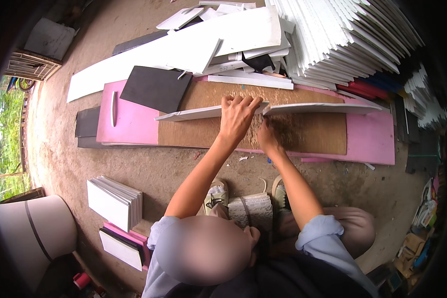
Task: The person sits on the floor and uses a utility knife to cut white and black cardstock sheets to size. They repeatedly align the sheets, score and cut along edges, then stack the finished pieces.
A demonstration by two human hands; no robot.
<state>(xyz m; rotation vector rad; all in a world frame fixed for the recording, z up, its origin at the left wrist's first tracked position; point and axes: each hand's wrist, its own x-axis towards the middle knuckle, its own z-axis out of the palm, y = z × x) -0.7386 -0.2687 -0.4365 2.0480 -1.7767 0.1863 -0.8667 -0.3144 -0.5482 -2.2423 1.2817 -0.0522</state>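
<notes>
At the near left, a small stack of white rectangular sheets [111,202] sits on the bare brown floor [169,171]. Farther in, a flat black rectangular sheet [155,88] overlaps the scuffed brown-and-pink surface [313,131]. Over the surface's middle is a thin white left panel [191,114], seen nearly edge-on, its right end grasped by the left hand [240,116]. Just beside it, the right hand [269,135] is clenched below the near end of a matching white right panel [318,108]; whether it grips anything, I cannot tell. A tall pile of white sheets [340,42] rises far right.
</notes>
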